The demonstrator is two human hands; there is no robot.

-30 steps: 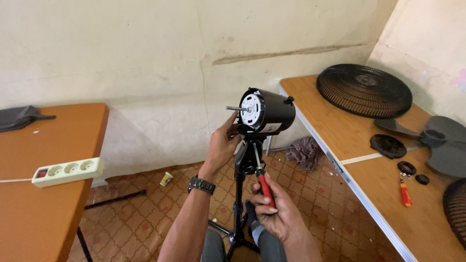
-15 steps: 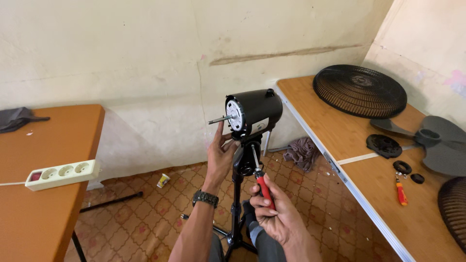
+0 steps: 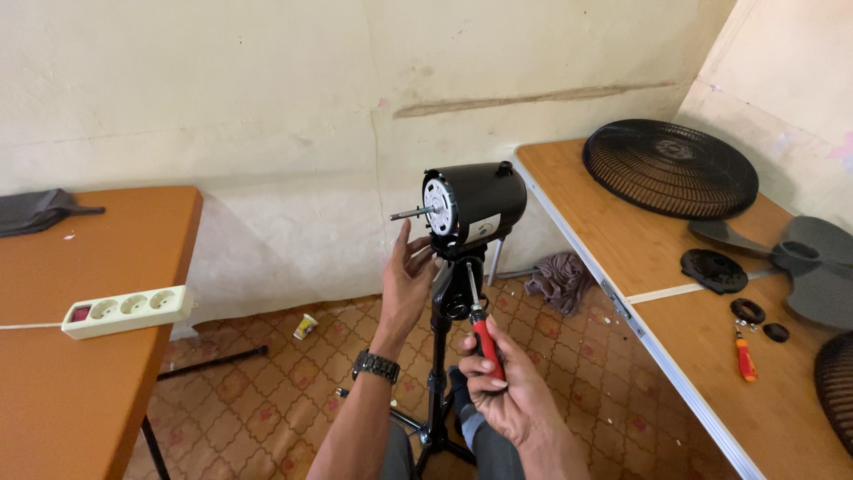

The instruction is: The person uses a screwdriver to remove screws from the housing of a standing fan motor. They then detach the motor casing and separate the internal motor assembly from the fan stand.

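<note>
The fan motor (image 3: 475,206), a black housing with a white face and a bare shaft pointing left, sits on top of a black stand (image 3: 437,373) between two tables. The left hand (image 3: 407,280) is raised to the underside of the motor, fingers spread apart, fingertips touching just below the white face; a dark watch (image 3: 377,365) is on that wrist. The right hand (image 3: 506,387) is clamped around the red handle of a screwdriver (image 3: 480,320), whose shaft points up to the neck joint under the motor. On the right table (image 3: 640,258) lie a black fan grille (image 3: 668,167), a grey fan blade (image 3: 804,262), a round black cap (image 3: 713,270) and a small orange screwdriver (image 3: 745,357). The left table (image 3: 53,391) carries a cream power strip (image 3: 129,310).
</note>
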